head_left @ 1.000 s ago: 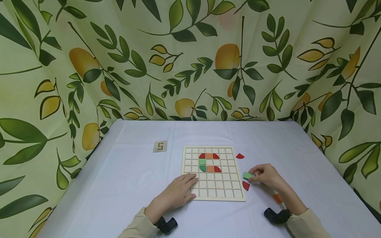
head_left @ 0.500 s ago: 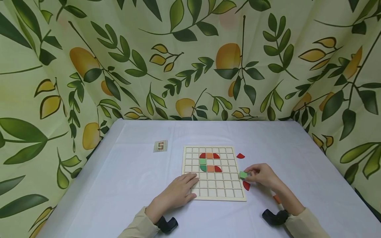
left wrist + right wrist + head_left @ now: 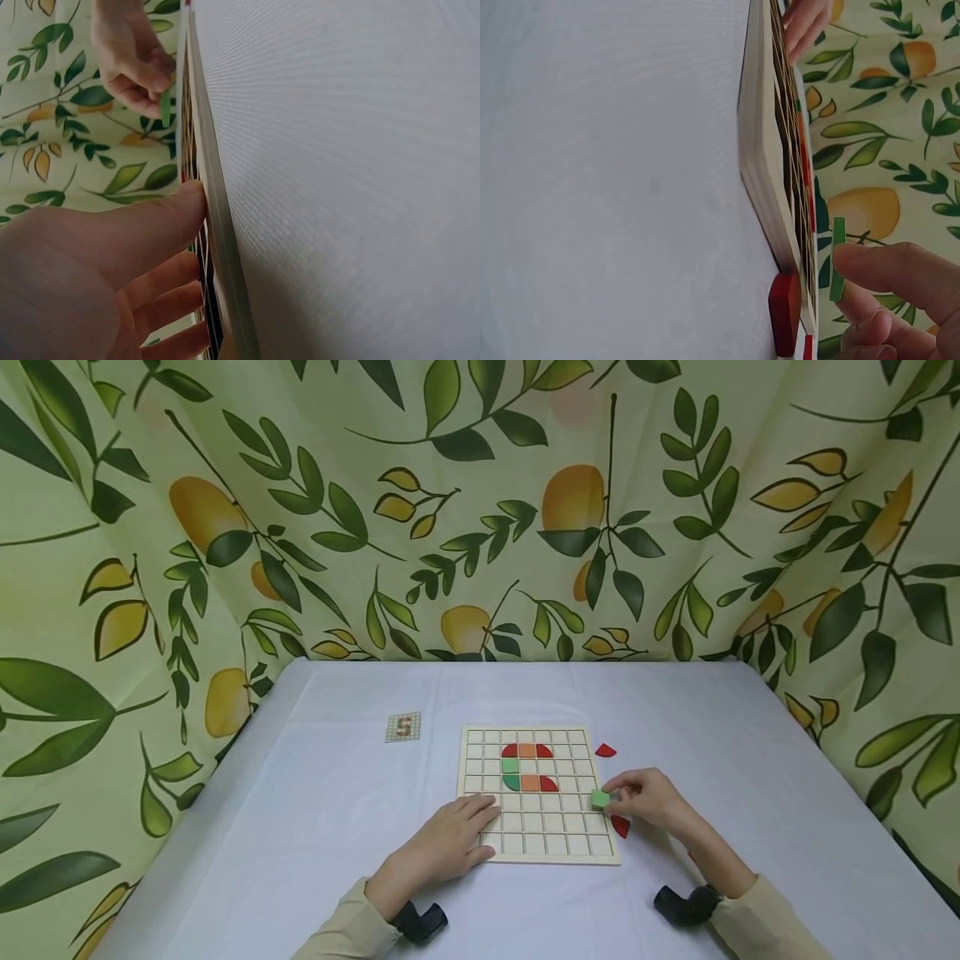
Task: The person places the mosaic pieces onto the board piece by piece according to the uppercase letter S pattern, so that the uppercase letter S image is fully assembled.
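Observation:
A wooden grid board point(image 3: 551, 852) lies on the white table, with red, orange and green tiles forming a curved figure in its upper cells. My left hand point(image 3: 448, 843) rests flat on the board's left edge, its fingers extended over the cells. Between thumb and fingers my right hand point(image 3: 651, 800) pinches a green square tile point(image 3: 599, 799), held over the board's right border. The right wrist view shows that green tile point(image 3: 838, 259) edge-on, raised off the board. Just below the right hand, a red quarter-circle tile point(image 3: 620, 827) lies beside the board.
Another red quarter-circle tile point(image 3: 606, 750) lies off the board's upper right. A small pattern card point(image 3: 403, 727) with an S-like figure lies at the back left. Behind the table point(image 3: 337, 760) hangs a leaf-and-fruit printed curtain point(image 3: 465, 527).
My right hand has moved left with the green tile, from beside the board to over its right border. The left hand has stayed in place on the board.

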`<state>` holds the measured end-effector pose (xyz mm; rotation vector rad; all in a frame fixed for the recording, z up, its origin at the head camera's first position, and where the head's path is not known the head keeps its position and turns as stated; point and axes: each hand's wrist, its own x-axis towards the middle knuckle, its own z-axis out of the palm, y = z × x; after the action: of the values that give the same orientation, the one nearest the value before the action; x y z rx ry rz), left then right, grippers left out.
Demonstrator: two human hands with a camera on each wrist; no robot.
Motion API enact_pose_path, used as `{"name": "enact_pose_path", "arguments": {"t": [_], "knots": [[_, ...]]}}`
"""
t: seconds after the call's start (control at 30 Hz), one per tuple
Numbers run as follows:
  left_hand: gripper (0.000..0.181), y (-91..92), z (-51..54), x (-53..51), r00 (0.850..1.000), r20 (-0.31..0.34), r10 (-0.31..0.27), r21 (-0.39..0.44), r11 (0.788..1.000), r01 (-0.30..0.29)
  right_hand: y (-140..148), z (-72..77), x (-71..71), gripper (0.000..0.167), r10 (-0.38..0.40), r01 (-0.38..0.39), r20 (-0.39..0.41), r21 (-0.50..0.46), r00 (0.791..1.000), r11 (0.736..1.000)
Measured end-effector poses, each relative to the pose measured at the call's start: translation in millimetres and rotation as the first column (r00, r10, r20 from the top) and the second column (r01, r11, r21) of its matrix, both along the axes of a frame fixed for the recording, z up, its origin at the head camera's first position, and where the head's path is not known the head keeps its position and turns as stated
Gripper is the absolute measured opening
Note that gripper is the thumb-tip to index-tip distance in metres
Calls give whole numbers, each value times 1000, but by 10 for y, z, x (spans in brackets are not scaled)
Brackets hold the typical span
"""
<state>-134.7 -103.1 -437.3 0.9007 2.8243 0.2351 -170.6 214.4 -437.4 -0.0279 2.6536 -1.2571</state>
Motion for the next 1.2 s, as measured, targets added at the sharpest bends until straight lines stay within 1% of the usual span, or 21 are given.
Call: {"name": "enact_pose_path", "arguments": {"t": [0.13,0.23,0.43,0.7,0.8,1.03,1.2], "knots": [[55,-1,12,1,1000,-1,-5,-2,1000,5,-36,1,-7,29,25,-25,-1,-17,1000,1000],[55,-3,26,4,1000,-3,-9,-3,1000,9,-76,7,-4,29,21,-21,-1,-16,1000,1000],[54,0,38,1,1000,-8,-17,-1,1000,17,-139,5,1,28,39,-39,-11,-34,999,999],[55,-2,28,-6,1000,3,-9,-7,1000,9,-210,9,-27,27,69,-70,-33,-37,997,997],[55,-5,21,-7,1000,2,-7,-8,1000,7,-234,14,-40,26,89,-91,-47,-39,995,995],[55,-6,10,-3,1000,-7,-12,5,1000,12,-286,24,-59,25,109,-111,-71,-36,992,993],[55,-5,12,0,1000,-12,-10,0,1000,10,-315,23,-62,25,127,-131,-76,-51,989,990]]}}
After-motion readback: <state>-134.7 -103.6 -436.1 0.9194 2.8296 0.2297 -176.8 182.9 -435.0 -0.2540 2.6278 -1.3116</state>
